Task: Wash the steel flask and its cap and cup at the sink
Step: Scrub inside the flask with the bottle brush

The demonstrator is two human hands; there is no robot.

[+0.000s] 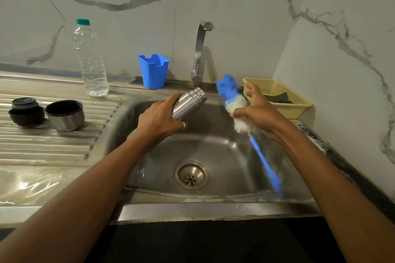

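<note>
We hold the steel flask (189, 102) over the sink (213, 149), tilted, its threaded mouth pointing up toward the tap (199, 53). Our left hand (160, 117) wraps its lower body in a closed grip. It is a rigid brushed-metal cylinder with ringed threads at the neck; we judge it light while empty, hard to dent, and slippery once wet or soapy, so the plain body below the threads is the place to hold it, fingers well around.

Our right hand (256, 111) is closed around the bristle head of the bottle brush (235, 102), right of the flask and apart from it, blue tuft nearest the tap, white bristles in the palm, the blue handle trailing down across the sink. The bristles look soft; the handle looks thin and likely springy.

Left of the sink, on the ribbed drainboard of the counter (53, 143), stand the steel cup (65, 115), open side up, and the dark cap (26, 111) just beside it.
</note>
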